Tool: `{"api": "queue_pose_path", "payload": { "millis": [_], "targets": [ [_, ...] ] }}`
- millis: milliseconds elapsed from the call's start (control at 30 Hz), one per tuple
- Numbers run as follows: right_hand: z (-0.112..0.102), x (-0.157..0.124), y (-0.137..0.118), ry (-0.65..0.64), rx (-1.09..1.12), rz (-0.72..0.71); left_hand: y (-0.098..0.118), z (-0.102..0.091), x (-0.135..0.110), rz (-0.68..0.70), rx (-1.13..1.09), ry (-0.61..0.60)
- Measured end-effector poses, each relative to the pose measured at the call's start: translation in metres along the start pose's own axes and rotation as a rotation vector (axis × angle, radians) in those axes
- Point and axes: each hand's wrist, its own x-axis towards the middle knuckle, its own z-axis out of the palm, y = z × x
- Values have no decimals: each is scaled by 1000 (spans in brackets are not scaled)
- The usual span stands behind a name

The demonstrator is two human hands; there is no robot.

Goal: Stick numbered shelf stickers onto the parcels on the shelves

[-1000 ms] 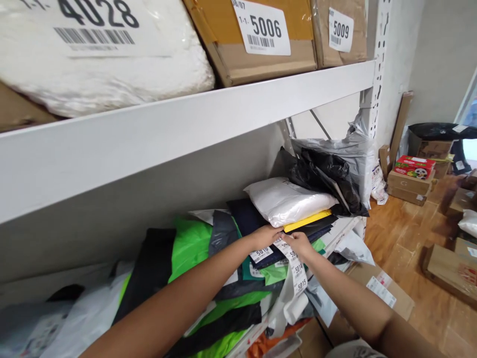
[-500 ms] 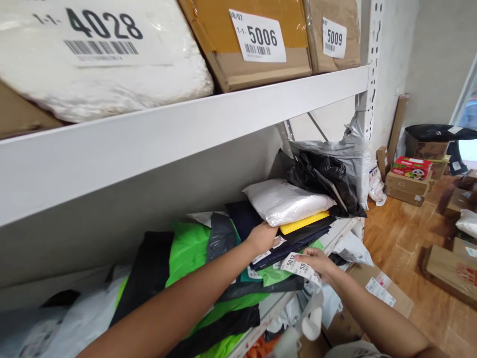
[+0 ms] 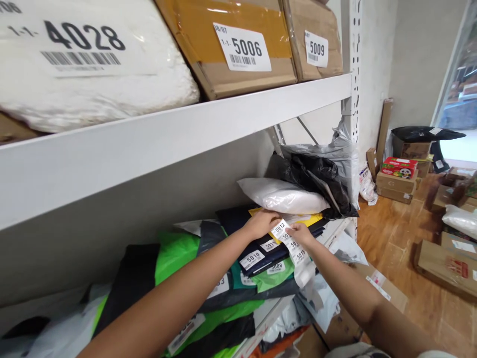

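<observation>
My left hand [image 3: 261, 223] reaches into the lower shelf and rests with closed fingers on a stack of flat mailer bags, at the edge of a yellow parcel [image 3: 311, 219]. My right hand [image 3: 300, 233] pinches a strip of white numbered labels [image 3: 292, 243] reading 5012 downward, its top end held against the stack beside my left hand. The strip's backing hangs down below my right hand. A dark navy bag [image 3: 268, 251] under my hands carries a 5010 label [image 3: 252, 259]. A white padded bag [image 3: 283, 195] lies on top of the yellow parcel.
Green, black and grey mailer bags [image 3: 175, 258] fill the lower shelf. A black bag [image 3: 320, 179] and grey bag [image 3: 335, 151] sit at its right end. The upper shelf [image 3: 186, 129] holds boxes labelled 5006 [image 3: 242, 47] and 5009 [image 3: 316, 48]. Cartons [image 3: 443, 258] lie on the wooden floor.
My right hand brought the label strip back up from below to the stack, beside my left hand. My left hand shifted slightly up onto the yellow parcel's edge. The view panned right.
</observation>
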Motion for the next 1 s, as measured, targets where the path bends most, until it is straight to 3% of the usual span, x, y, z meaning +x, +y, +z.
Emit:
{"api": "queue_pose_path", "payload": {
  "millis": [300,500,667,733,833,1000],
  "targets": [
    [-3,3,18,163,-78,22,15,41,8,-294,77,-98],
    [-1,-8,24,123,13,43,23,55,6,-325,91,-64],
    [-4,-41,34,74,88,73,25,57,3,-346,89,-87],
    [-16,-53,41,24,97,76,23,53,1,-378,93,-92],
    [-54,-56,48,-21,19,15,20,44,-3,-387,86,-98],
    [-121,-22,32,186,-398,-251,27,41,2,-172,8,-163]
  ]
}}
